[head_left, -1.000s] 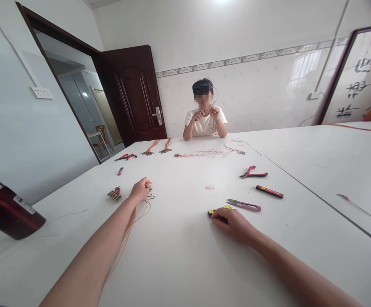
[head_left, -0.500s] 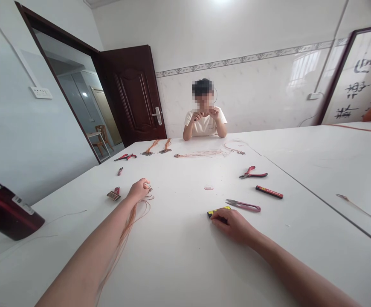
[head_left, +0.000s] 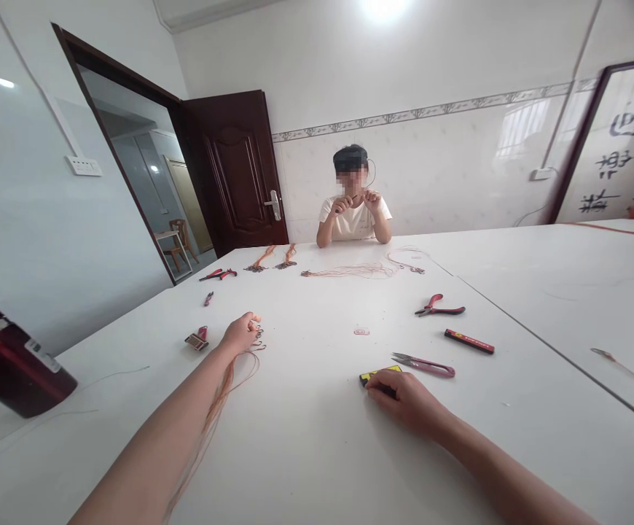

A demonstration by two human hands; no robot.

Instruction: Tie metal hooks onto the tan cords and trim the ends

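My left hand [head_left: 240, 334] rests on the white table with its fingers curled closed at a bunch of small fishing hooks [head_left: 260, 337]. Several hook ends stick out on its right side. Thin orange lines [head_left: 219, 401] trail from the hooks back along my forearm. On the right, my right hand [head_left: 407, 397] has its fingers closed over a small yellow and black flat box [head_left: 370, 376], partly hidden beneath them. Thread snips [head_left: 426, 364] lie just beyond that hand.
Red-handled pliers [head_left: 438, 308] and a red stick-shaped pack [head_left: 468, 341] lie at right. A small packet [head_left: 197, 340], more pliers [head_left: 218, 275] and a dark red flask [head_left: 16, 364] are at left. Line bundles [head_left: 350, 270] lie before a seated person [head_left: 354, 219] holding something thin.
The whole view has shifted slightly, so things sit a little lower. Both my hands keep their places and grips. The person opposite has lifted their head a little.
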